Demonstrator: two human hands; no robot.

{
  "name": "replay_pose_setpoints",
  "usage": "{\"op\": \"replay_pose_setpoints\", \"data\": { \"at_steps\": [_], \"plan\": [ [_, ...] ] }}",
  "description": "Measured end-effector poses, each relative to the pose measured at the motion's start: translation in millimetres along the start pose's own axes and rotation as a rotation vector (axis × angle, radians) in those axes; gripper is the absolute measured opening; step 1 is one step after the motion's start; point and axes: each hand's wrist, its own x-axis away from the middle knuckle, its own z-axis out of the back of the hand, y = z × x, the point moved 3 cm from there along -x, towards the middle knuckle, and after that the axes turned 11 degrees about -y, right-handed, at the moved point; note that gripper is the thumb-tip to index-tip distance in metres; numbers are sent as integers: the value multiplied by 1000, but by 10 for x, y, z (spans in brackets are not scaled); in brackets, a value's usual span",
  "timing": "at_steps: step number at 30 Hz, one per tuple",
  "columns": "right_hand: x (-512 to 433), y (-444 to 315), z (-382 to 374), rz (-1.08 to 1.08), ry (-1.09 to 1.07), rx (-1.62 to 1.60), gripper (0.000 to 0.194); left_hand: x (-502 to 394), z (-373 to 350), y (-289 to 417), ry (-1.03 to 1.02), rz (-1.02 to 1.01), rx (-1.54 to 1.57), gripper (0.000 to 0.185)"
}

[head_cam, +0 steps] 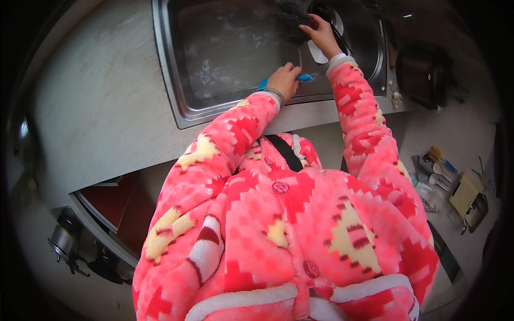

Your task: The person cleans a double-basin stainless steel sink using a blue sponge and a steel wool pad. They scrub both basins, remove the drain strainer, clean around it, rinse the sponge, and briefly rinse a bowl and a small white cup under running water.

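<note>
Over the near edge of a stainless steel sink basin (225,100), my left hand (284,80) is closed around a blue object (305,78), perhaps a brush or cloth, that shows on both sides of it. My right hand (321,35) reaches farther out and pinches the edge of a dark mesh-like item (292,20), which looks like a scouring pad or net. Shallow water covers the basin floor, with some pale foam. Just beside my right hand, a white utensil or dish (318,52) and dark cookware (323,10) lie at the right side of the sink.
A grey countertop (100,88) runs left of the sink. Garlic-like pieces (396,98) and a dark appliance (421,76) are at the right. Spoons (438,181), a brush (441,158) and a cutting board (468,194) hang or lie farther right. A metal pot (63,240) stands lower left.
</note>
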Motion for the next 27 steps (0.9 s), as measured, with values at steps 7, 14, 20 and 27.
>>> {"op": "replay_pose_setpoints", "data": {
  "at_steps": [7,14,20,27],
  "plan": [
    [-51,-368,-52,-39,38,19,47,-302,-334,112,30,-81,-46,20],
    [-182,-430,-315,113,-99,-42,48,-163,-453,134,-83,-116,-276,23],
    [-158,-451,-499,-90,-195,-12,48,267,-430,200,-218,-215,-277,17],
    [-151,-530,-557,70,-188,-72,48,645,79,-202,-244,-131,-113,16]
  ]
}}
